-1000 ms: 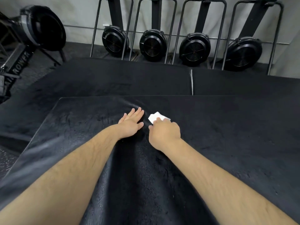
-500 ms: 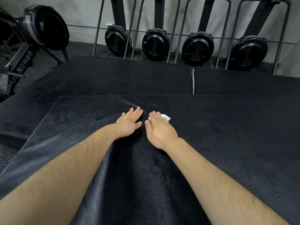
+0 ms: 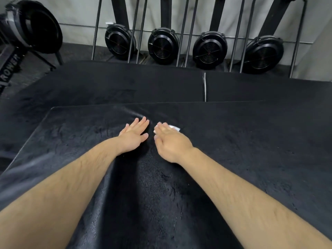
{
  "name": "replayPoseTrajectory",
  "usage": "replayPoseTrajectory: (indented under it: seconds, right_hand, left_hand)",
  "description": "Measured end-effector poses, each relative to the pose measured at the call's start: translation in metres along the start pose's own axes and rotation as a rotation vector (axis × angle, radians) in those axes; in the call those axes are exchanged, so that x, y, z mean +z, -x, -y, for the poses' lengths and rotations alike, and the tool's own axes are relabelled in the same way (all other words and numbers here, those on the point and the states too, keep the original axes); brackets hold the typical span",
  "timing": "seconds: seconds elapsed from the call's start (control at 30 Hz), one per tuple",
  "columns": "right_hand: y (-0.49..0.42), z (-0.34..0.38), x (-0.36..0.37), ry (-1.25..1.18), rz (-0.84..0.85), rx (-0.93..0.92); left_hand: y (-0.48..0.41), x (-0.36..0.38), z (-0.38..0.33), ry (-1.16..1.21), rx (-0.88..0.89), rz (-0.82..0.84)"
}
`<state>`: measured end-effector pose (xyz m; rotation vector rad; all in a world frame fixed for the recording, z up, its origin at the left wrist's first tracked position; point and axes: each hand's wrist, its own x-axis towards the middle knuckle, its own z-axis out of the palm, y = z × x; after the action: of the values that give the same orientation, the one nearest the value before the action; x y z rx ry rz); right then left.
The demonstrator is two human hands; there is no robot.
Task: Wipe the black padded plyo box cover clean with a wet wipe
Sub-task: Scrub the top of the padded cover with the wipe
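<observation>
Pressing a white wipe (image 3: 175,128) flat onto the black padded cover (image 3: 251,150) near its far edge, the right hand (image 3: 170,141) lies with fingers straight, grip wide; just beside it the left hand (image 3: 133,136) rests palm-down, grip wide, empty.

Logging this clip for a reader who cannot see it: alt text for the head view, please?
The right hand presses a white wet wipe onto the black padded plyo box cover, while the left hand rests flat beside it. Black fan-wheel machines stand along the wall behind.
</observation>
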<state>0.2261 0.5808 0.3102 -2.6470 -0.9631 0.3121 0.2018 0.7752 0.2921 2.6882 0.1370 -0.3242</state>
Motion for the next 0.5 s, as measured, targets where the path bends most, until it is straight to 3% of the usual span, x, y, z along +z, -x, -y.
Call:
replayPoseTrajectory:
  seconds: [0.1,0.23,0.4,0.5]
  right_hand:
    - [-0.005,0.006,-0.007,0.015,-0.034,0.104]
    - [0.021,0.025,0.005,-0.006,0.068,-0.036]
    - [0.018,-0.011,-0.004,-0.032,0.016,0.133]
    - [0.035,0.01,0.005,-0.021,0.057,0.054]
  left_hand:
    - [0.0,0.0,-0.001,-0.013,-0.009,-0.002]
    - [0.002,0.0,-0.001,-0.004,-0.006,-0.008]
    - [0.0,0.003,-0.001,-0.061,-0.023,-0.009]
    - [0.002,0.003,-0.005,-0.071,-0.032,-0.025]
